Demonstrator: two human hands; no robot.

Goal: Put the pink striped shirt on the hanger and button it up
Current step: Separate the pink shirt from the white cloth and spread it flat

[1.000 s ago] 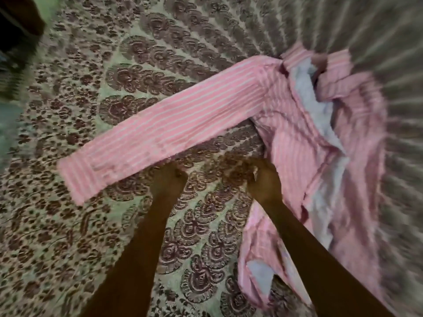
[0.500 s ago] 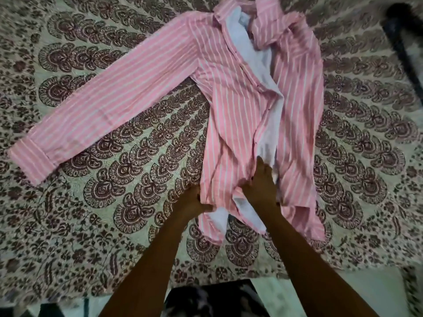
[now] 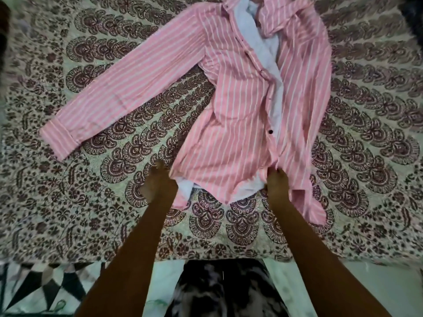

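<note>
The pink striped shirt [image 3: 233, 106] lies front up on the patterned bedspread [image 3: 96, 202], collar at the far end and its pale lining showing along the unbuttoned front. One sleeve stretches out to the left, its cuff [image 3: 57, 138] near the left side. My left hand [image 3: 160, 184] grips the hem's left corner. My right hand [image 3: 278, 186] pinches the bottom of the front placket, below a dark button [image 3: 270, 131]. The other sleeve is bunched on the right. No hanger is in view.
The bed's near edge [image 3: 206, 259] runs across below my forearms, with a patterned floor to the left and my dark printed clothing between my arms. A dark object sits at the top right corner [image 3: 412, 17].
Both hands have moved from the bedspread onto the shirt's hem and spread apart, pulling the left front panel flat and wider. The view has shifted so the shirt lies straight ahead.
</note>
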